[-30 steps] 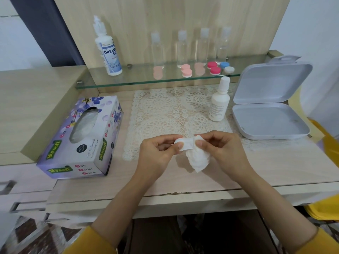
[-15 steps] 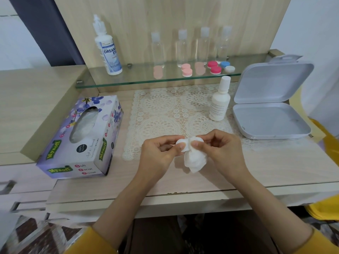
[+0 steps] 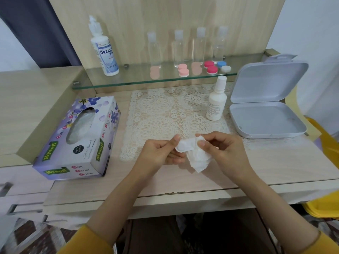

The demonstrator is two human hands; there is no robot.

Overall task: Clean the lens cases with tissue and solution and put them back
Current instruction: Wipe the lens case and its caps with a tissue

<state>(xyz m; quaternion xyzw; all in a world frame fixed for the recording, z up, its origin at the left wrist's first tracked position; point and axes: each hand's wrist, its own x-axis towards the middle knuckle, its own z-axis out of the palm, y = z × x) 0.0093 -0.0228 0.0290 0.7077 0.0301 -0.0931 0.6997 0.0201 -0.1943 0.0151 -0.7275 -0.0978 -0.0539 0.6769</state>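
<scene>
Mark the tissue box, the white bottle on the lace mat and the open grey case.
tissue box (image 3: 88,151), head view, printed panel beside the opening.
white bottle (image 3: 215,105), head view, labelled body.
open grey case (image 3: 266,121), head view, bare floor of its base.

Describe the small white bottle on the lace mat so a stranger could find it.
Find the open grey box on the desk's right. Just left of it, on the lace mat, stands the small white bottle. It alone stands below the glass shelf; the other bottles are up on it.
</scene>
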